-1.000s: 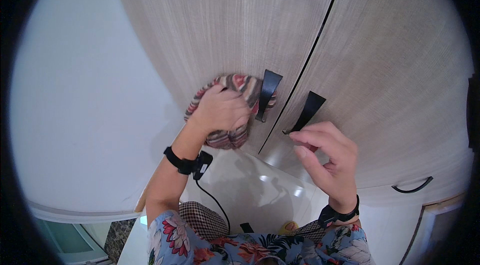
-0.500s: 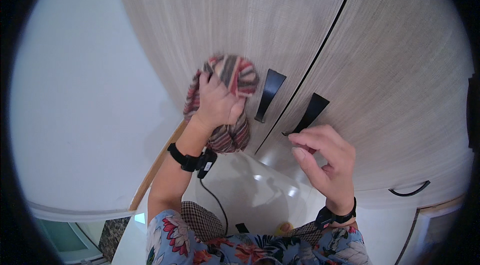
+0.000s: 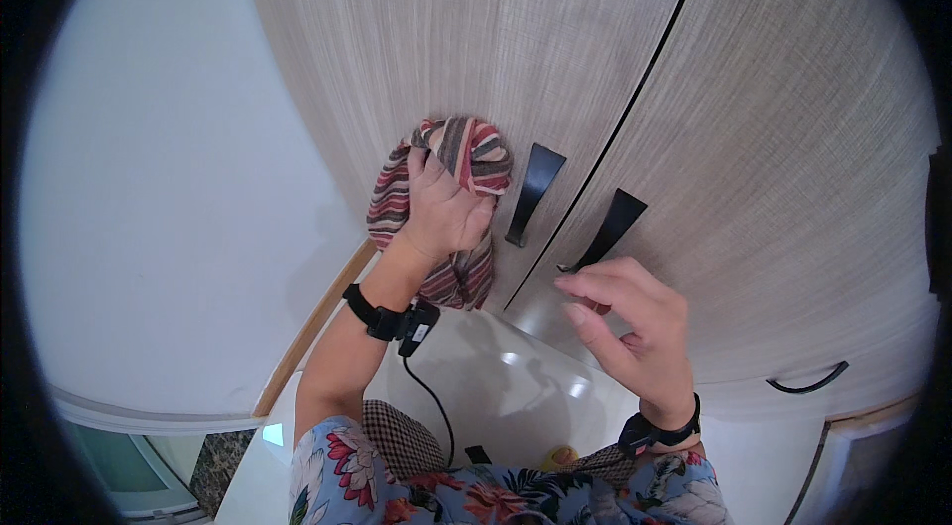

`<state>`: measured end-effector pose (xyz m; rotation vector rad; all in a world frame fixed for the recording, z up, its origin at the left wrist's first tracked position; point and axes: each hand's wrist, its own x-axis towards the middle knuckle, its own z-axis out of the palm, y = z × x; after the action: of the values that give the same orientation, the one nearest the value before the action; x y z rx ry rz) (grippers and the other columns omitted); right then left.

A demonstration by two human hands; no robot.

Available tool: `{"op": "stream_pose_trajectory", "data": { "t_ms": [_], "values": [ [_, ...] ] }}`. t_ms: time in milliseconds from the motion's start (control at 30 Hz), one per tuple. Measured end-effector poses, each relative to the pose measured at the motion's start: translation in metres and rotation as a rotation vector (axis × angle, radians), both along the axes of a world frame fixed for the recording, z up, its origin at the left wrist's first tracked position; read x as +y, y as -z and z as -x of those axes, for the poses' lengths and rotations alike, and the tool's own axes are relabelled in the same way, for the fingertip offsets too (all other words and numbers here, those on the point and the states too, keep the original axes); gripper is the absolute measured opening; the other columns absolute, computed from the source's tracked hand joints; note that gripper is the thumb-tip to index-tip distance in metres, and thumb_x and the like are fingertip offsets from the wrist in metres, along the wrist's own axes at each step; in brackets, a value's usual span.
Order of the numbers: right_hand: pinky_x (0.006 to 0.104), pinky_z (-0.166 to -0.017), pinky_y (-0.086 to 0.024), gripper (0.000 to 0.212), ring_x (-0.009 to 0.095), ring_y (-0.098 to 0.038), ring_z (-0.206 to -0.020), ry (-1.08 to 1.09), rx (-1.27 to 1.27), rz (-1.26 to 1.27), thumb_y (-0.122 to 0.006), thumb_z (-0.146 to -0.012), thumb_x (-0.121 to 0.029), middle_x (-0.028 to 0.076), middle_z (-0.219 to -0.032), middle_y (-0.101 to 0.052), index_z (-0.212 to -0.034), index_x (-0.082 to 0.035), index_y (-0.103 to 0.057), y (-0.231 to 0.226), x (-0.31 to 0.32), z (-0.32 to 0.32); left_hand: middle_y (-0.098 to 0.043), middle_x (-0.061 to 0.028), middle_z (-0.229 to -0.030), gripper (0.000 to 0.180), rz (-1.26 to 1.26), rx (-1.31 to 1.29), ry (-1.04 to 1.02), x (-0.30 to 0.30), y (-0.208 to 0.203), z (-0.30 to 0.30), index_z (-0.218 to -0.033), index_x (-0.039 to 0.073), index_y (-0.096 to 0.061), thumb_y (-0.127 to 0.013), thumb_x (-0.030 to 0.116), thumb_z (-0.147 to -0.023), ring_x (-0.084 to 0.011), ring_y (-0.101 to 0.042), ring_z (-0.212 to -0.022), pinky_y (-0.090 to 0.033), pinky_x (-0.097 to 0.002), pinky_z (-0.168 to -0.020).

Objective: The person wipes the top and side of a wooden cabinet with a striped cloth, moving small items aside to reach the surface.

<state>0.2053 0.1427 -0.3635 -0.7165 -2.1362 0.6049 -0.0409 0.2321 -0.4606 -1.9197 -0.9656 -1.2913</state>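
Observation:
My left hand (image 3: 441, 203) is closed on a bunched striped cloth (image 3: 387, 198) in red, dark grey and cream. The cloth lies against the left door (image 3: 416, 39) of a pale wood-grain cabinet, and part of it hangs down below my wrist. Just right of the cloth is the left door's black handle (image 3: 536, 190). My right hand (image 3: 635, 322) is raised near the lower end of the other black handle (image 3: 607, 230). Its fingers are curved, with a gap between thumb and forefinger and nothing between them.
A dark gap runs between the left and right doors (image 3: 773, 148). Lower right is a curved black handle (image 3: 808, 378). A white wall (image 3: 159, 208) stands on the left, with a wooden edge strip (image 3: 315, 327) beside the cabinet. Below lies a shiny pale floor (image 3: 496, 386). A black cable (image 3: 436, 401) hangs from my left wristband.
My left hand and the cloth, blurred before, are now sharp and slightly lower against the door. My right hand has shifted a little left, its fingers still apart.

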Motion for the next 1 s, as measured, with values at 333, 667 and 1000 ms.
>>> {"op": "stream_pose_trajectory", "data": {
  "t_ms": [333, 667, 1000],
  "values": [
    [0.0306, -0.062, -0.051, 0.021, 0.024, -0.064, -0.073, -0.007, 0.007, -0.037, -0.069, -0.08, -0.005, 0.012, -0.09, -0.064, -0.1, -0.002, -0.066, -0.004, 0.003, -0.001, -0.057, -0.0141, -0.103, 0.042, 0.606, 0.184, 0.114, -0.021, 0.091, 0.022, -0.113, -0.002, -0.054, -0.063, 0.021, -0.079, -0.0354, -0.053, -0.102, -0.039, -0.0487, -0.092],
    [0.0315, -0.066, -0.052, 0.023, 0.026, -0.065, -0.078, -0.044, -0.019, -0.077, -0.068, -0.08, -0.006, 0.013, -0.093, -0.064, -0.103, -0.002, -0.065, -0.007, -0.005, -0.004, -0.045, -0.025, -0.124, 0.043, 0.774, -0.284, 0.664, -0.075, 0.042, -0.112, -0.118, -0.001, -0.05, -0.059, 0.022, -0.082, -0.0476, -0.043, -0.112, -0.033, -0.061, -0.096],
    [0.0332, -0.066, -0.052, 0.025, 0.027, -0.064, -0.076, -0.075, -0.012, -0.11, -0.069, -0.078, -0.005, 0.013, -0.089, -0.063, -0.102, -0.001, -0.065, -0.009, -0.005, -0.006, -0.044, -0.0264, -0.125, 0.043, 0.826, -0.315, 0.689, -0.048, 0.039, -0.152, -0.119, -0.002, -0.049, -0.059, 0.019, -0.082, -0.0469, -0.042, -0.115, -0.032, -0.0582, -0.098]
  ]
}}
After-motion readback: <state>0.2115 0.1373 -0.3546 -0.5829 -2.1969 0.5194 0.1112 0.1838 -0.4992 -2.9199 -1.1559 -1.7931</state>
